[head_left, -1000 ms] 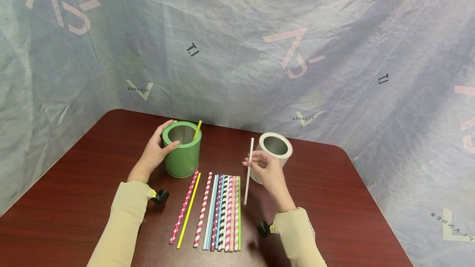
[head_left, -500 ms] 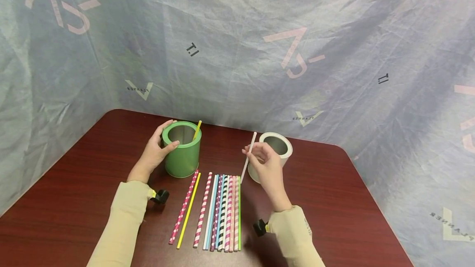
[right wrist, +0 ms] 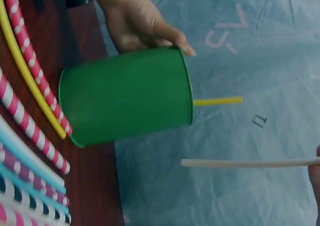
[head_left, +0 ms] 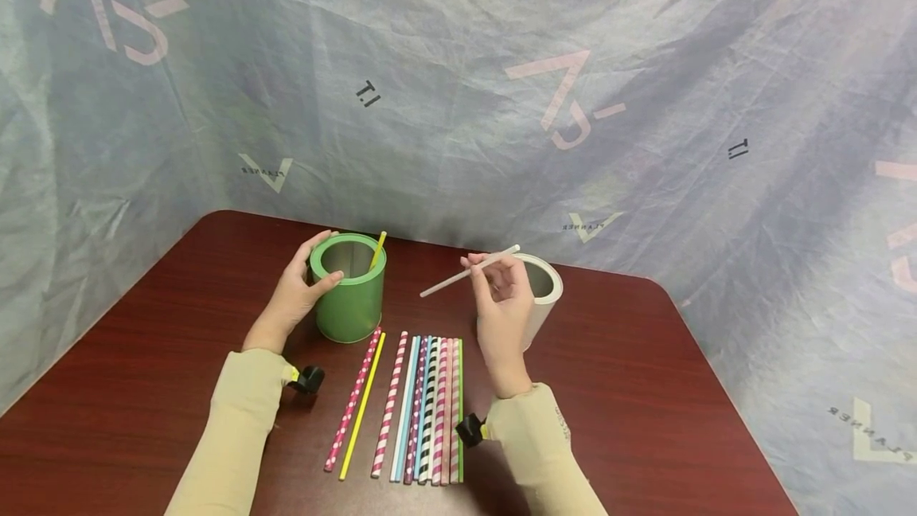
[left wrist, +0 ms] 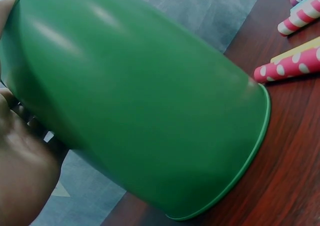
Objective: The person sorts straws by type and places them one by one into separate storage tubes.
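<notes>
Right hand (head_left: 501, 305) pinches the white straw (head_left: 469, 271) beside the white can (head_left: 546, 297); tip it upright first, while left hand (head_left: 297, 293) grips the green can (head_left: 349, 293).

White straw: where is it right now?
In the head view the white straw is off the table, pinched in the right hand, slanting across in front of the white can, right of the green can.

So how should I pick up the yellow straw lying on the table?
Pinch the yellow straw near its middle from straight above, thumb on its left side. It lies flat on the table, and the pink dotted straw lies close along its left side, so go in carefully there.
</notes>
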Motion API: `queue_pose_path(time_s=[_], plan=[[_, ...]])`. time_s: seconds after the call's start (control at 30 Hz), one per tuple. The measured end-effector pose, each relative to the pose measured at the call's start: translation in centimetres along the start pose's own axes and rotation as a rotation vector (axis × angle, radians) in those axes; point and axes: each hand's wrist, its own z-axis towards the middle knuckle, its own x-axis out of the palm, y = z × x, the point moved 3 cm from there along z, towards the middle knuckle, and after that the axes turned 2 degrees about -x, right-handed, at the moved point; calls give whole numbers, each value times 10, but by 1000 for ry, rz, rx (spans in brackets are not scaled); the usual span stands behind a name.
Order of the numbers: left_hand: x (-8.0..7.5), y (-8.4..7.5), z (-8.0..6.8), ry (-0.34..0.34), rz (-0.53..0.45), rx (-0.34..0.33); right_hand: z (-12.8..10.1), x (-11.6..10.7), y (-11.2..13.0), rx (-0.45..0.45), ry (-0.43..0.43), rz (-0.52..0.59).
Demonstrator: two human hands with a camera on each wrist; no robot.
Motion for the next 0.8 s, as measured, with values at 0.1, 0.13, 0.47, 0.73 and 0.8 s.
queue_pose_path(time_s=[0.1,0.13,0.47,0.73,0.8], plan=[[0,1,0,-3,3,2,0,11,0,-8,-20,43],[0,1,0,-4,4,4,0,14,1,-8,-29,60],[-1,2,0,-5,-9,17,3,47,-5,-19,-63,166],[-1,1,0,-6,-10,15,5,66,-13,-76,-16,84],[0,0,1,-5,-11,11,6,69,-15,-88,-3,71]])
